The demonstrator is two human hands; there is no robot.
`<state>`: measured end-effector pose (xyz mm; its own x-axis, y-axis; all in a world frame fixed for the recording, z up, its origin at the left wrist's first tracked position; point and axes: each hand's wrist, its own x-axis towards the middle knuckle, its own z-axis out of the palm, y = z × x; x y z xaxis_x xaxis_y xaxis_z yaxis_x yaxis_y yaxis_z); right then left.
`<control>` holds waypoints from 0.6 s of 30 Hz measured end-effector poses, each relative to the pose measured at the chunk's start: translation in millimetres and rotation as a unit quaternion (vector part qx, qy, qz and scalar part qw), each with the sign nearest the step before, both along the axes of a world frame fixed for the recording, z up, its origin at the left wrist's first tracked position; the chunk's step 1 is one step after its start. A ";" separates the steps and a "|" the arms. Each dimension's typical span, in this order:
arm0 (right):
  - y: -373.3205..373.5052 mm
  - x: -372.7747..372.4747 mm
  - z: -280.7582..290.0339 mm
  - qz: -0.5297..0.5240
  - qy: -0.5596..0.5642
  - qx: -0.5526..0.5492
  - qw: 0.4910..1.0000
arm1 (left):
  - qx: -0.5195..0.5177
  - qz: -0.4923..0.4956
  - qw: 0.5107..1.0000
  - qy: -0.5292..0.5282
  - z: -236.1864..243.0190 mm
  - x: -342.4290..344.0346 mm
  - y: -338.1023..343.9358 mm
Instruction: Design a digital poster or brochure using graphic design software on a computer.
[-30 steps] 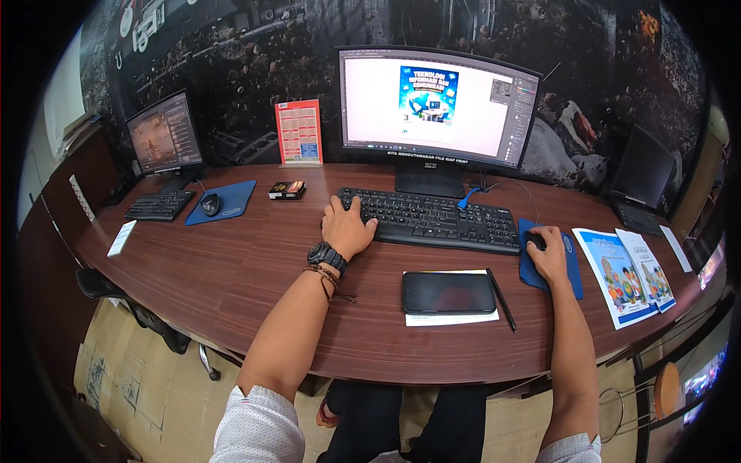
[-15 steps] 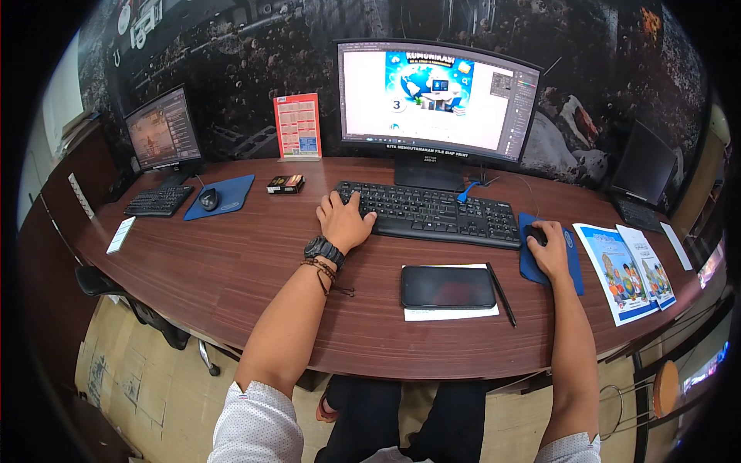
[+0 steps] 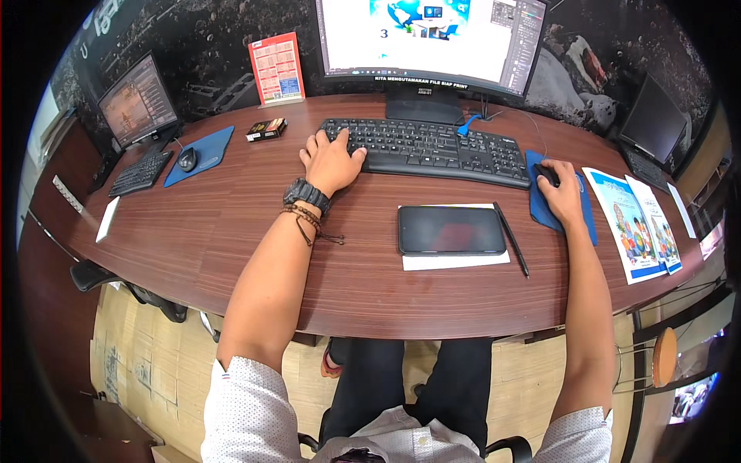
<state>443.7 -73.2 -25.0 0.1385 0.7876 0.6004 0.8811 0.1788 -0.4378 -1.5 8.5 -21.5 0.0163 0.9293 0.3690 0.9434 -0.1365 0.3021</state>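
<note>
My left hand [image 3: 333, 166] rests on the left end of a black keyboard [image 3: 432, 145], fingers apart over the keys and palm near the tabletop. It wears a dark wristwatch [image 3: 306, 194] and beaded bracelets. At the keyboard's other end, my right hand [image 3: 567, 198] is curled over a black computer mouse [image 3: 545, 177], mostly covered by the fingers, on a blue mouse pad [image 3: 543, 214]. Beyond the keyboard stands a curved monitor [image 3: 494, 58] showing a blue-and-white design, its top cut off. A dark smartphone [image 3: 451, 230] lies on white paper [image 3: 455, 263], with a black stylus or pen [image 3: 512, 241] alongside.
Printed booklets [image 3: 627, 231] lie right of the mouse pad. Leftward are a small dark box [image 3: 266, 130], a red-and-white calendar-like stand [image 3: 276, 71], a second mouse [image 3: 187, 160], keyboard [image 3: 140, 174] and monitor [image 3: 139, 104]. Another monitor [image 3: 656, 119] stands far right. A blue-ended cable [image 3: 466, 126] crosses the keyboard.
The view has tilted downward, so the desk items sit higher in the picture and more of my lap shows. Both hands stay where they were, on the keyboard and the mouse.
</note>
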 end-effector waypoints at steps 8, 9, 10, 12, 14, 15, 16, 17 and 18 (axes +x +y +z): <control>-4.1 -5.8 3.1 -0.021 -0.008 -0.007 1.000 | 0.008 -0.032 0.999 -0.023 6.2 2.7 -4.9; -5.2 -4.3 3.3 -0.020 -0.009 -0.004 1.000 | 0.013 -0.031 0.999 -0.022 9.6 7.6 -8.6; -6.1 -3.7 3.8 -0.020 -0.008 0.001 1.000 | 0.002 -0.065 0.998 -0.014 12.0 12.9 -13.9; -5.6 -5.8 4.6 -0.026 -0.012 -0.010 1.000 | -0.046 -0.117 0.992 0.003 14.5 15.3 -17.1; -2.4 -7.4 2.2 -0.023 -0.012 -0.004 1.000 | -0.085 -0.109 0.990 0.025 19.2 17.5 -20.5; -1.9 -8.0 2.1 -0.020 -0.012 -0.002 1.000 | -0.106 -0.100 0.989 0.034 22.7 18.9 -21.6; -1.7 -8.5 2.8 -0.021 -0.009 -0.005 1.000 | -0.103 -0.100 0.989 0.034 26.8 21.1 -21.6; -2.4 -7.8 3.1 -0.021 -0.010 -0.003 1.000 | -0.116 -0.093 0.988 0.035 29.7 23.4 -22.1; -2.9 -6.9 2.7 -0.024 -0.010 -0.006 1.000 | -0.129 -0.085 0.987 0.036 31.8 25.1 -22.3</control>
